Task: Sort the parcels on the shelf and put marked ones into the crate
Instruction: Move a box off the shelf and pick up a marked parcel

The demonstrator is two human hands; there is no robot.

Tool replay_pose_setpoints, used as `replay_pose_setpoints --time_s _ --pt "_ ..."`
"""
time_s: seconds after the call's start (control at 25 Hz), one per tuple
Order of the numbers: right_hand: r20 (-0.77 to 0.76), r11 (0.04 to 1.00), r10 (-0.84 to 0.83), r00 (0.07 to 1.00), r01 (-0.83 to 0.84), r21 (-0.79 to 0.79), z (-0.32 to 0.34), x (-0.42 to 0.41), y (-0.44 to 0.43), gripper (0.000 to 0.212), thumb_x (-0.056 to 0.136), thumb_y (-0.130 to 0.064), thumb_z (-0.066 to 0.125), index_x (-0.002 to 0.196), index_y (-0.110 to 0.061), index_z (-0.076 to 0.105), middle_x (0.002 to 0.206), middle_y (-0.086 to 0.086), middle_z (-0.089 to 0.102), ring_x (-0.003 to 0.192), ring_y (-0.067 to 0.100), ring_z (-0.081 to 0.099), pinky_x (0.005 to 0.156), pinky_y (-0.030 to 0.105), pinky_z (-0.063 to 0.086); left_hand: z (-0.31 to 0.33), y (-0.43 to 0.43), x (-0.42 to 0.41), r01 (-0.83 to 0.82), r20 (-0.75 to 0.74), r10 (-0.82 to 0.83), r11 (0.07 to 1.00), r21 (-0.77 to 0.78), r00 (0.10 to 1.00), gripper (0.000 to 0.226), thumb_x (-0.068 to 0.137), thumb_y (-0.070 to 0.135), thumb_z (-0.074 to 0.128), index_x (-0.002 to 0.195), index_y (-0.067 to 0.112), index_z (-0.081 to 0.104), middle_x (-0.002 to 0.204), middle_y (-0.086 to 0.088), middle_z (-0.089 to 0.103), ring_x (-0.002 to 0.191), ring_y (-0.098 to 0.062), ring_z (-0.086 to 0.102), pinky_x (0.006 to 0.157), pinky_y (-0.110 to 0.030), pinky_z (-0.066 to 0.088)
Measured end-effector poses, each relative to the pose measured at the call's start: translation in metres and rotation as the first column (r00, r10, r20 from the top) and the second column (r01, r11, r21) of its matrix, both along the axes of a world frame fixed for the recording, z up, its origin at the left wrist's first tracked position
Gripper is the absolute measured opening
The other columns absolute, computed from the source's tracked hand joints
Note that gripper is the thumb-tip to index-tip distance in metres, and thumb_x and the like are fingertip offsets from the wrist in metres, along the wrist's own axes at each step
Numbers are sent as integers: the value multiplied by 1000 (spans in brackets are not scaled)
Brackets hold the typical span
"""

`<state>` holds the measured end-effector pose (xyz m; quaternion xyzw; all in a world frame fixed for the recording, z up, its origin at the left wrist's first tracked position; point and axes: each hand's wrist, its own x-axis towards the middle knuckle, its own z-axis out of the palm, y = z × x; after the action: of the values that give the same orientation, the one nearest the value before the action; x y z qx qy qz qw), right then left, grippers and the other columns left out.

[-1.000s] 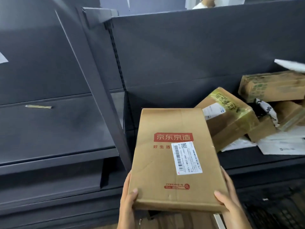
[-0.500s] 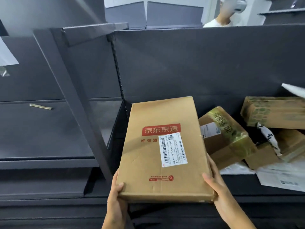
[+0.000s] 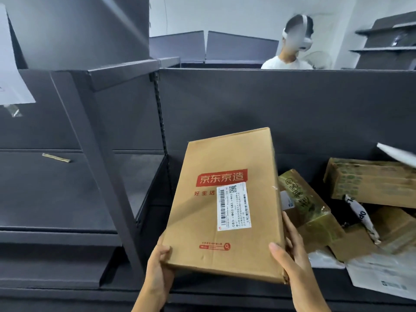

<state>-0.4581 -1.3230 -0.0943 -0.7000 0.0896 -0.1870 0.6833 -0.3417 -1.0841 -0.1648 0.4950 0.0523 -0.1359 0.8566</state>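
The left hand [image 3: 157, 264] grips the near left corner of a flat cardboard box [image 3: 225, 221], thumb on top; the right hand [image 3: 290, 255] grips its near right corner. The box is held tilted over the dark shelf [image 3: 213, 293], white label [image 3: 234, 207] up, just left of a heap of parcels [image 3: 315, 212]

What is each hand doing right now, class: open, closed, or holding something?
Left hand: grips the cardboard box.
Right hand: grips the cardboard box too.
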Motion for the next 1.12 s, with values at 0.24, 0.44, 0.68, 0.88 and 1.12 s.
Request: replay_pose_setpoints --time_s 0.24,0.44,0.68,0.88,1.12 --pt "165 909 -99 981 157 -387 -3 5 16 78 57 -55 62 130 -53 36 140 -29 28 127 -17 29 90 8 36 -10 0 2 105 -48 -100 984 141 994 41 86 20 41 116 38 61 75 -5 50 72 -20 47 72 -40 41" --pt "127 989 -1 992 -18 148 -15 15 -6 67 66 -27 68 129 -42 49 126 -7 62 112 10 62 82 25 54 25 21 -1 100 206 -137 979 177 969 54 77 51 58 129 35 54 128 3 64 116 -19 61 89 -39 47" --pt "68 628 37 997 -76 774 -54 22 -17 51 74 -32 49 121 -18 63 106 10 73 89 23 72 65 33 60 91 11 -32 -16 493 -273 863 504 826 76 65 64 60 136 51 37 138 32 44 129 10 40 99 -18 40" --pt "69 532 59 996 -90 842 -70 31 -2 47 68 -35 55 109 -22 72 105 10 73 89 25 72 72 38 59 106 8 -43 -174 538 -233 782 599 810 72 66 68 54 135 54 38 138 30 43 128 10 39 99 -18 37" --pt "-148 683 124 981 24 730 -72 41 -10 54 71 -34 57 124 -20 61 115 10 70 95 23 71 78 38 50 84 27 -43 18 305 -211 847 531 929 54 95 -2 36 140 27 40 133 10 52 123 -15 48 94 -25 37"
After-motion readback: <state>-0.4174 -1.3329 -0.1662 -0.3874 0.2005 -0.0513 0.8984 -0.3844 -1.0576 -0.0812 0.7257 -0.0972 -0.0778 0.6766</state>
